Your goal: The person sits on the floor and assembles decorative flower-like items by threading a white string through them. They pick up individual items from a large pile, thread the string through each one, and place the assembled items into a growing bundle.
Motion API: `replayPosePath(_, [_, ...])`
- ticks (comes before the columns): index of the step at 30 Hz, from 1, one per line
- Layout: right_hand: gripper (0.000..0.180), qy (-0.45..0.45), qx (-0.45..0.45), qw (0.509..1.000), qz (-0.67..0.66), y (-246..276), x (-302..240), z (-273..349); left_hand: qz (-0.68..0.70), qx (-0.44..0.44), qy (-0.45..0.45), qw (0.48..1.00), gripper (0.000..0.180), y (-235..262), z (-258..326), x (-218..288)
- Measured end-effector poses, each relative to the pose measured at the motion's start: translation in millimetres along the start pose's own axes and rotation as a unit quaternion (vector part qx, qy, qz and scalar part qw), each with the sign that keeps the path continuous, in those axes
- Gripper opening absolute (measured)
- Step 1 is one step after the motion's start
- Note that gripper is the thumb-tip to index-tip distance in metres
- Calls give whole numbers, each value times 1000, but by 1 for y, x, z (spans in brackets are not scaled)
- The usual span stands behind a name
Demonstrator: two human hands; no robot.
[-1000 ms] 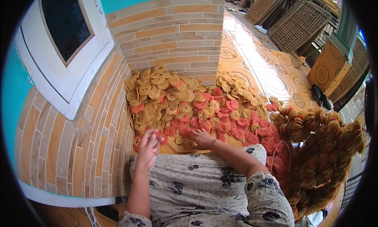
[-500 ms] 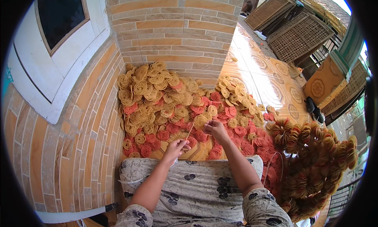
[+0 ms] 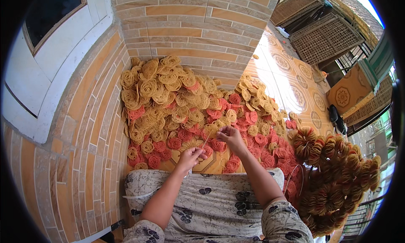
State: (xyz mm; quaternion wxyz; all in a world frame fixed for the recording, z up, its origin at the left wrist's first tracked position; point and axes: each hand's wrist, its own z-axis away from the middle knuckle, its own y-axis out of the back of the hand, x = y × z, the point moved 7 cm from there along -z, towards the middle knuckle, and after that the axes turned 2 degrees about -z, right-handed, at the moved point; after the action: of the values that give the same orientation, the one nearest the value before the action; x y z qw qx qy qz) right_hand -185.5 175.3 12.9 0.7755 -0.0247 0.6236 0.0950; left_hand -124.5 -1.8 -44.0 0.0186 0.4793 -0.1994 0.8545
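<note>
A big heap of yellow and red coiled rosettes (image 3: 177, 103) lies on the tiled floor against a brick pillar. My left hand (image 3: 190, 155) is pinched on the lower end of a thin needle or string (image 3: 206, 141). My right hand (image 3: 230, 135) grips a yellow rosette (image 3: 211, 130) at the upper end of that thin piece. Both hands hover just above the near edge of the heap. My lap is covered by a grey patterned cloth (image 3: 211, 196).
Strung bundles of the rosettes (image 3: 337, 175) are piled at my right. The brick pillar (image 3: 194, 28) and a brick wall (image 3: 67, 158) with a white window frame (image 3: 38, 74) close off the left. Woven lattice panels (image 3: 325, 36) and dark sandals (image 3: 335, 116) sit on the patterned floor (image 3: 291, 87) beyond.
My left hand moved from the left edge of the heap toward the middle and took hold of the thin piece. My right hand lifted a yellow rosette onto it. The view tilted downward.
</note>
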Motion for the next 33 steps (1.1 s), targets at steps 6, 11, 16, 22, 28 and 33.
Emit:
replayPosePath(6, [32,124,85,923,355,16,0,-21,14,18,1,1000,18,4,-3,-2])
replayPosePath(11, [32,136,169,863,457,27,16,-33,31,17,25,999,16,6,-1,-5])
replayPosePath(16, [35,60,127,928,345,31,12,-28,-47,0,10,999,18,1,1,-2])
replayPosePath(22, [39,-58,-1,988,141,12,-1,-9,-103,5,-38,994,19,-2,3,5])
replayPosePath(28, [27,101,-49,954,277,-2,-24,0,-112,3,-57,992,19,-1,2,3])
replayPosePath(33, [26,139,-132,940,281,4,-12,-8,-122,16,-92,988,20,4,-5,0])
